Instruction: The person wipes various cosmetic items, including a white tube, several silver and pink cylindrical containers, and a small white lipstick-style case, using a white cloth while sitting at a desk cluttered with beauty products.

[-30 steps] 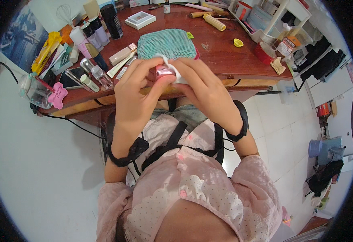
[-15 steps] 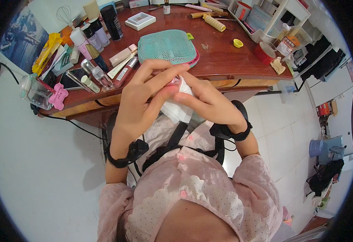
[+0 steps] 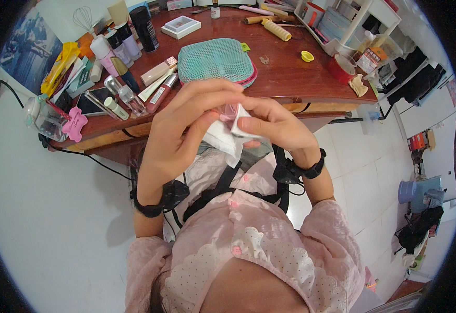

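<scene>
Above my lap, just off the desk's front edge, my two hands meet around a small, clear pinkish object [image 3: 229, 111]. Fingers hide most of it, so its kind does not show. My left hand [image 3: 173, 130] is curled, thumb and fingers closed on the pinkish object's left side. A white tissue [image 3: 222, 136] hangs below and wraps part of the object. My right hand [image 3: 280, 128] pinches the tissue between thumb and fingers, against the object's right side. Just beyond the hands lies a turquoise mesh zip pouch [image 3: 215, 58] with a pink edge.
Cosmetic tubes and bottles [image 3: 129, 96] crowd the left of the brown desk [image 3: 285, 73]. Farther back are a white square case [image 3: 181, 27] and a cream ridged roller [image 3: 276, 30]. To the right sit a yellow cup [image 3: 307, 56], a tape roll [image 3: 342, 69] and a white rack [image 3: 358, 23].
My right thumb and the tissue have shifted, uncovering more of the pinkish object. My left hand has moved slightly left and its fingers have loosened. The desk items stay put.
</scene>
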`<state>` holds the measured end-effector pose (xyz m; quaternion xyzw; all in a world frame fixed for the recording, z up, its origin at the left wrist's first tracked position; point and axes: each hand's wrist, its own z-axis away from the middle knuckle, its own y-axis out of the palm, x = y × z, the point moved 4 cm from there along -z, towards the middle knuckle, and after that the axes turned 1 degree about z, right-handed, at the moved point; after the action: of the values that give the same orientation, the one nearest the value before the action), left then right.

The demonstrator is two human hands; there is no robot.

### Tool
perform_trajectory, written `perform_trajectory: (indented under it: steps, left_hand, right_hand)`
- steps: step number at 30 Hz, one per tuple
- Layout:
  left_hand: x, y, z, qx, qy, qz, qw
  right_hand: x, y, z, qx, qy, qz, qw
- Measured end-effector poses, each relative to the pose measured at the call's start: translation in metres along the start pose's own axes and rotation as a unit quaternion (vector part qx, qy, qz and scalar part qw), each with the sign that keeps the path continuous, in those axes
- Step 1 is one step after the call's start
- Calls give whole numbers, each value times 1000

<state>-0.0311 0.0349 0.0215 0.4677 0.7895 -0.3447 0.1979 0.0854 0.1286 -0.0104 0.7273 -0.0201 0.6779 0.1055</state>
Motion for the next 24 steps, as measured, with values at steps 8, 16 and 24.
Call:
perform_trajectory:
  steps: [8,16,24]
  left_hand:
    - [3,-5,1,-82,-33,-29,996]
    - [22,-3,9,-145,-217,13,965]
    - [17,-3,5,-54,-116,-59,990]
  right_hand:
    - [5,2,-3,-139,-187,274,933]
    - [6,7,-2,-230,-305,579,721]
    - [7,8,-4,-192,-210,539,793]
